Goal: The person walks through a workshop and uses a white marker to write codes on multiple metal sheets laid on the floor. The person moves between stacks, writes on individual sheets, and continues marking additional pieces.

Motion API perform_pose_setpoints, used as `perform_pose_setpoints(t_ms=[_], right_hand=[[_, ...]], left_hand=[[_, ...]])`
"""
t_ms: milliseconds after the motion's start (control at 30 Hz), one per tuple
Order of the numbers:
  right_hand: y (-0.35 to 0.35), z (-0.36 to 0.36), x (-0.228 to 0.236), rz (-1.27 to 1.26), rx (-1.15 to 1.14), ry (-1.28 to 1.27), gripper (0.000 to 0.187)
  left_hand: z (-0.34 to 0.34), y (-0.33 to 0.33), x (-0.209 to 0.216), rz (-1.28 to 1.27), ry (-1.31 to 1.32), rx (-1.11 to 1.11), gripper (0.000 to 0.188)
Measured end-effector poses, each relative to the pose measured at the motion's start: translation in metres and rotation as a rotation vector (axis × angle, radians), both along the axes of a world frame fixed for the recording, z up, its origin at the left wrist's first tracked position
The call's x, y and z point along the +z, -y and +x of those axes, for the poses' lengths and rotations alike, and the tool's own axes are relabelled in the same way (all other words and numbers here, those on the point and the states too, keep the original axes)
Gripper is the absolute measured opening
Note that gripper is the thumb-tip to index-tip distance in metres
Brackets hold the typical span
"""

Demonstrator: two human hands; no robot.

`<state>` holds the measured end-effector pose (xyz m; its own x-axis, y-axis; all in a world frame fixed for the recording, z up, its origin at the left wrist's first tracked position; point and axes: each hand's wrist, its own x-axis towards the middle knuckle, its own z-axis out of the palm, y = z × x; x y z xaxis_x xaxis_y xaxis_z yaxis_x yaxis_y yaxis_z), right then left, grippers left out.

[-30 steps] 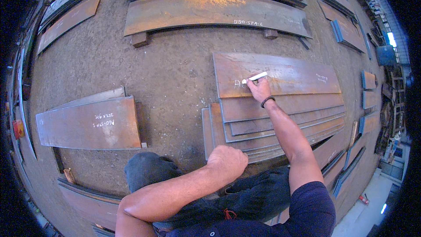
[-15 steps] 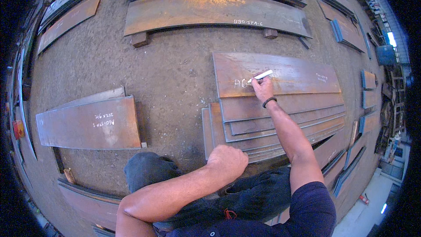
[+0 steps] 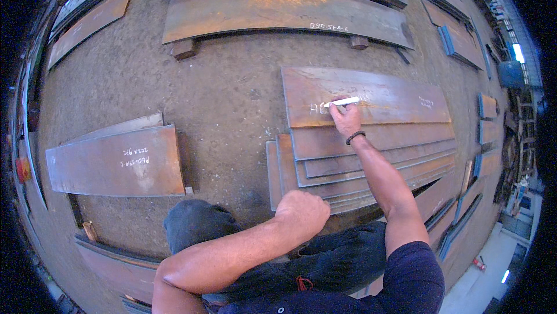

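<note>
A white paint marker is pinched in my right hand, its tip at white hand-drawn characters on the top steel plate. That plate is brownish with rust-coloured patches. Under it several more steel plates lie in a staggered stack, stepping toward me. A dark beaded bracelet circles my right wrist. My left hand is curled into a fist near the stack's closest edge, my forearm lying across my bent legs. Whatever that fist may hold is hidden.
On the left lie steel plates with white writing. Farther ahead, a long rusty plate rests on wooden blocks. More plates stand in stacks along the right. A dusty floor runs between them.
The paint marker has tilted flatter and shifted slightly left and down with my right hand. My left fist has stayed in nearly the same place.
</note>
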<state>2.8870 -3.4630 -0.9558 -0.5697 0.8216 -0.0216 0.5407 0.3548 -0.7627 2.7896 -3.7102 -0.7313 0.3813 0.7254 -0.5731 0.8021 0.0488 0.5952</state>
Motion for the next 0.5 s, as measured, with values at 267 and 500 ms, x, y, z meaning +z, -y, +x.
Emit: perform_pose_setpoints(t_ms=[267, 500], right_hand=[[-0.001, -0.003, 0.006, -0.004, 0.048, 0.136, 0.028], [-0.004, -0.005, 0.012, -0.045, 0.017, 0.214, 0.033]], left_hand=[[-0.002, 0.001, 0.0, 0.014, 0.003, 0.012, 0.021], [-0.001, 0.002, 0.002, 0.019, 0.001, 0.016, 0.02]])
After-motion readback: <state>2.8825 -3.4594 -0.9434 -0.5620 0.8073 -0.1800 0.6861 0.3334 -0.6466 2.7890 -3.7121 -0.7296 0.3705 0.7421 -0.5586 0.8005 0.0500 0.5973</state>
